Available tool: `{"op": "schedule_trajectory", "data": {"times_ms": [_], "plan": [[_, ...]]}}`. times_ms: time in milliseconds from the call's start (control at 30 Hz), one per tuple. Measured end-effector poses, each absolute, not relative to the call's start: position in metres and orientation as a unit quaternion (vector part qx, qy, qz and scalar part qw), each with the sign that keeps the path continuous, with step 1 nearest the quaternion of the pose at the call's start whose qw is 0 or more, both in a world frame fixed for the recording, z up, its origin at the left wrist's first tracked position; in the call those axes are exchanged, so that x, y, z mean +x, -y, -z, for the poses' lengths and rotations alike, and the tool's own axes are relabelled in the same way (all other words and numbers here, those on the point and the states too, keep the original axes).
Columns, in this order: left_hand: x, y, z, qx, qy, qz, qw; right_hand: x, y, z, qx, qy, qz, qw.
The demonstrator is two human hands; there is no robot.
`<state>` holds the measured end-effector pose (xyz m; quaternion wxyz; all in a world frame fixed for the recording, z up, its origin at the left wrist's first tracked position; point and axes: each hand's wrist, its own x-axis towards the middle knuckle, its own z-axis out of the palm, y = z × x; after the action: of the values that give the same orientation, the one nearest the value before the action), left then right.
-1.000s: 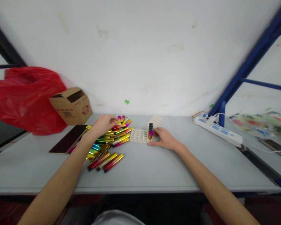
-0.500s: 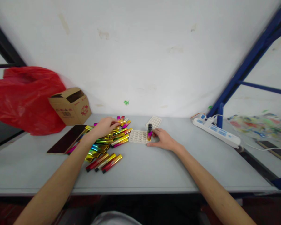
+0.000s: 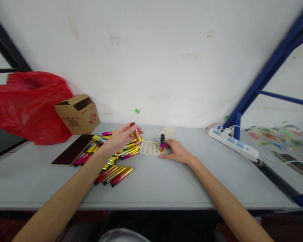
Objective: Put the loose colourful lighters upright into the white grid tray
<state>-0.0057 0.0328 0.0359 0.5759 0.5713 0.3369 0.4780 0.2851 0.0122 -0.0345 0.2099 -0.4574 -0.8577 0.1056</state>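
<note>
Between the fingers of my left hand (image 3: 125, 134) is a red-and-gold tube (image 3: 137, 134) with a black end, tilted above the pile. My right hand (image 3: 175, 151) rests at the right edge of a cream tray with round hollows (image 3: 150, 148), its thumb and fingers around the side of a short row of upright purple-and-gold tubes (image 3: 162, 144) with black tops. Left of the tray lies a heap of shiny tubes (image 3: 131, 153), gold, pink and red. Several red-and-gold tubes (image 3: 122, 176) lie apart in front of the heap.
A second cream tray (image 3: 167, 132) lies behind the first. At the left are a dark flat panel (image 3: 72, 150), a cardboard box (image 3: 82, 116) and a red plastic bag (image 3: 37, 107). A white power strip (image 3: 233, 144) with cables sits at the right, by a blue frame (image 3: 262, 74).
My left hand has lifted a tube from the heap and moved right, towards the tray. My right hand stays at the upright tubes.
</note>
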Motion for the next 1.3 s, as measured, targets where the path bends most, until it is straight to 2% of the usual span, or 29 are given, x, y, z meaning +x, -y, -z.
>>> {"op": "schedule_trajectory", "data": {"times_ms": [167, 533, 700, 900, 1000, 1133, 1300], "plan": [[0.015, -0.019, -0.015, 0.571, -0.271, -0.372, 0.680, 0.285, -0.013, 0.036, -0.458, 0.859, -0.101, 0.207], [0.028, -0.012, -0.016, 0.524, -0.319, -0.319, 0.722, 0.285, -0.013, 0.035, -0.454, 0.861, -0.099, 0.209], [0.031, -0.007, -0.017, 0.539, -0.363, -0.355, 0.672, 0.286, -0.013, 0.036, -0.454, 0.860, -0.101, 0.210], [0.032, -0.008, -0.009, 0.642, -0.414, -0.394, 0.511, 0.286, -0.013, 0.036, -0.456, 0.859, -0.102, 0.209], [0.031, -0.010, -0.005, 0.668, -0.427, -0.396, 0.464, 0.286, -0.013, 0.036, -0.456, 0.859, -0.102, 0.207], [0.030, -0.012, -0.003, 0.673, -0.426, -0.387, 0.464, 0.286, -0.013, 0.036, -0.455, 0.860, -0.100, 0.207], [0.033, -0.012, -0.006, 0.648, -0.398, -0.369, 0.534, 0.286, -0.013, 0.036, -0.453, 0.861, -0.096, 0.209]]}}
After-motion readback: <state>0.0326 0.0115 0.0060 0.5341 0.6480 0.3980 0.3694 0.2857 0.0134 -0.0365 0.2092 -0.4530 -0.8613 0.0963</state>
